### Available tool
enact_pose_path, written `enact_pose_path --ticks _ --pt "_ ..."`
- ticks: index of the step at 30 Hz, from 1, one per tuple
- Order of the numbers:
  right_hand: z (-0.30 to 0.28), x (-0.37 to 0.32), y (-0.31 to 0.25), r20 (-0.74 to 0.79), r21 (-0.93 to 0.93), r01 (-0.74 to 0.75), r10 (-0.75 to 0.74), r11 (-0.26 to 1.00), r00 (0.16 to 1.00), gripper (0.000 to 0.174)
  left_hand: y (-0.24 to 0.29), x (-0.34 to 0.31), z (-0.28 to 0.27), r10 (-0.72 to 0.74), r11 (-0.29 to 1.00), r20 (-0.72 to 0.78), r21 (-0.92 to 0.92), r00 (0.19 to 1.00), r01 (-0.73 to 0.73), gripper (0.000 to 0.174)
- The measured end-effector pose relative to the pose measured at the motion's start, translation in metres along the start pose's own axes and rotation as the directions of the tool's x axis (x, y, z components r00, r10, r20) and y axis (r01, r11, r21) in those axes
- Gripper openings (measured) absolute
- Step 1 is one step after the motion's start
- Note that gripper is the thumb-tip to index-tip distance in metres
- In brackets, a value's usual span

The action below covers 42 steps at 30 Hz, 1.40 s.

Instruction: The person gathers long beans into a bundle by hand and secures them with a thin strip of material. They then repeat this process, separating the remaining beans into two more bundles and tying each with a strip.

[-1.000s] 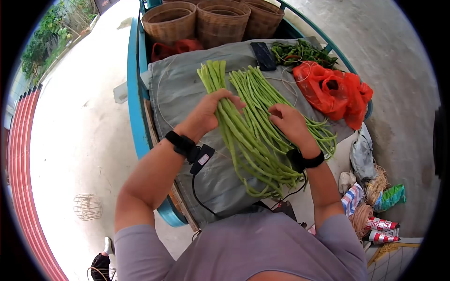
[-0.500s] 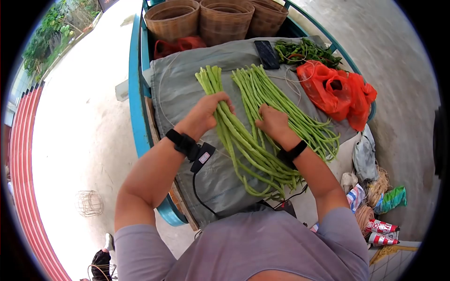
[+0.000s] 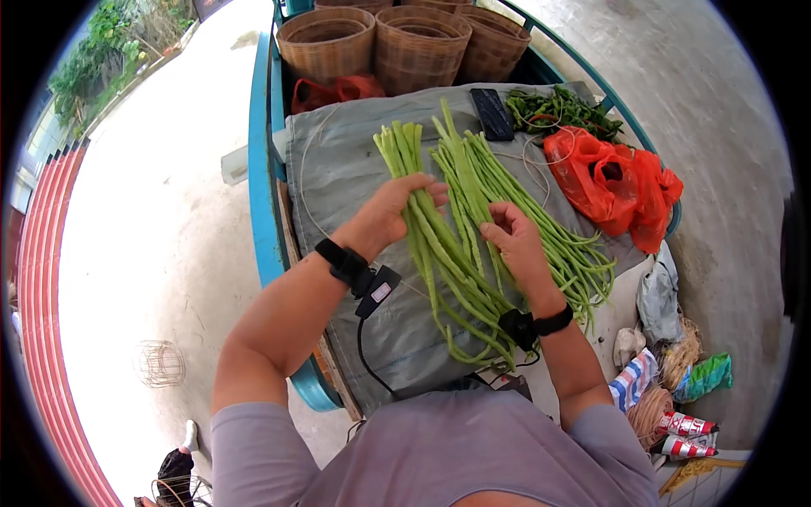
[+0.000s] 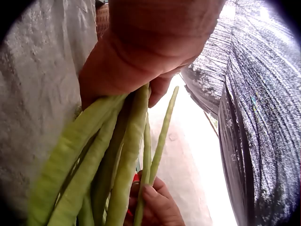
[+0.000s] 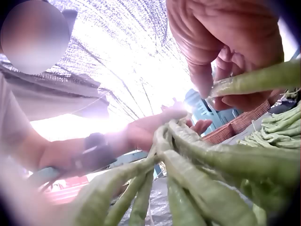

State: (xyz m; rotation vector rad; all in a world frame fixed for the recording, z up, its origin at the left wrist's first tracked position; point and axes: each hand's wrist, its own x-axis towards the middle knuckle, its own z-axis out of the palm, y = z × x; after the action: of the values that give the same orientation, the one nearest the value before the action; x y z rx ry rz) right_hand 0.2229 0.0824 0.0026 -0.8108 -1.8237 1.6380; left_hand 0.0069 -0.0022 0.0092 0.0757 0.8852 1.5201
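Note:
Long green beans hang in a bunch (image 3: pixel 435 241) from my left hand (image 3: pixel 391 213), its thumb and fingers curled round them near their upper ends. The left wrist view shows this hand (image 4: pixel 146 47) above the thick beans (image 4: pixel 127 165). Between the bunch and the loose beans (image 3: pixel 549 226) on the cloth, my right hand (image 3: pixel 519 249) pinches one or more beans (image 3: pixel 469 177) with thumb and fingertips. In the right wrist view that hand (image 5: pixel 230 42) grips a bean (image 5: pixel 258 81) by its end.
Grey cloth (image 3: pixel 338 152) covers the cart bed inside a blue frame (image 3: pixel 262 169). Wicker baskets (image 3: pixel 422 52) stand at the back. A phone (image 3: pixel 492 114), leafy greens (image 3: pixel 566 114) and a red bag (image 3: pixel 604 182) lie at the back right. Bags and twine (image 3: pixel 655 410) sit beyond the cart's right side.
My right hand has gone from hovering with nothing held, to reaching at the beans beside the bunch, to pinching them. My left hand has kept its hold on the bunch.

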Motion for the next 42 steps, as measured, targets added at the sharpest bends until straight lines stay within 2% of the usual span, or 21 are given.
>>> enact_pose_path --ticks 2,5,8,14,18,21,22,25,29,30,32,33,34,37,38,41,42 --pt "0.005 -0.010 -0.005 0.010 -0.010 0.002 -0.002 1.000 1.000 0.027 0.000 -0.004 0.005 0.014 1.000 0.028 -0.029 1.000 -0.013 0.028" --pt "0.009 -0.017 0.001 0.034 -0.056 0.046 -0.044 0.997 0.998 0.027 0.001 -0.008 0.007 0.056 0.997 0.197 -0.059 0.979 -0.045 0.026" --pt "0.011 -0.024 0.000 0.055 -0.065 0.031 -0.028 0.997 0.998 0.025 0.002 -0.008 0.008 -0.003 0.997 0.274 -0.075 0.962 0.024 0.023" --pt "0.014 -0.030 0.008 0.063 0.007 0.004 -0.005 1.000 0.998 0.024 0.001 -0.009 0.009 0.023 1.000 0.183 -0.015 0.983 -0.021 0.026" --pt "0.020 -0.033 0.002 0.028 0.141 -0.080 0.076 0.987 0.997 0.023 0.000 -0.002 0.002 0.009 1.000 0.238 -0.028 0.971 -0.003 0.025" --pt "0.020 -0.034 -0.001 -0.123 0.150 -0.002 0.020 0.989 0.992 0.023 -0.001 0.001 0.000 0.041 0.999 0.276 -0.031 0.960 -0.034 0.021" --pt "0.020 -0.034 -0.002 -0.142 0.144 0.028 -0.008 0.989 0.990 0.026 -0.001 -0.001 0.001 0.042 0.999 0.273 -0.010 0.961 -0.041 0.019" --pt "0.014 -0.033 -0.011 -0.136 0.151 -0.026 0.047 0.988 0.990 0.027 0.001 -0.006 0.003 0.014 0.999 0.198 0.046 0.980 -0.024 0.014" --pt "-0.004 -0.021 -0.023 -0.117 0.019 -0.046 0.048 0.999 0.992 0.029 -0.002 -0.007 0.007 0.038 0.998 -0.015 0.059 0.999 -0.037 0.013" --pt "-0.008 -0.015 -0.021 -0.139 -0.030 -0.081 0.076 0.996 0.987 0.034 -0.004 -0.003 0.004 0.033 0.998 -0.030 0.062 0.999 -0.031 0.013" --pt "-0.018 0.010 0.017 -0.110 -0.304 -0.043 0.010 0.952 0.994 0.037 -0.007 0.008 -0.007 0.018 0.997 -0.051 0.072 0.999 -0.015 0.013" --pt "-0.018 0.014 0.018 -0.092 -0.436 -0.022 -0.020 0.900 0.996 0.039 -0.005 0.008 -0.008 0.012 0.997 -0.037 0.071 0.999 -0.009 0.013" --pt "-0.016 0.014 0.020 -0.144 -0.512 -0.042 -0.037 0.858 0.989 0.044 -0.003 0.007 -0.010 0.006 0.998 -0.022 0.068 1.000 -0.004 0.013" --pt "-0.033 0.017 0.005 0.053 -0.753 0.217 -0.272 0.621 0.961 0.041 -0.005 0.002 -0.002 0.039 0.999 -0.010 0.034 0.999 -0.039 0.012" --pt "-0.047 0.022 0.002 0.124 -0.737 0.286 -0.294 0.612 0.948 0.037 -0.004 -0.001 0.002 0.056 0.998 -0.015 0.018 0.998 -0.056 0.012" --pt "-0.090 0.042 -0.020 -0.033 -0.822 -0.044 0.030 0.568 0.999 0.033 -0.004 -0.007 0.010 0.047 0.999 0.003 -0.020 0.999 -0.047 0.011" --pt "-0.112 0.058 -0.010 -0.057 -0.874 -0.068 0.036 0.482 0.998 0.032 -0.003 -0.007 0.010 0.036 0.999 0.032 0.010 0.999 -0.036 0.011"
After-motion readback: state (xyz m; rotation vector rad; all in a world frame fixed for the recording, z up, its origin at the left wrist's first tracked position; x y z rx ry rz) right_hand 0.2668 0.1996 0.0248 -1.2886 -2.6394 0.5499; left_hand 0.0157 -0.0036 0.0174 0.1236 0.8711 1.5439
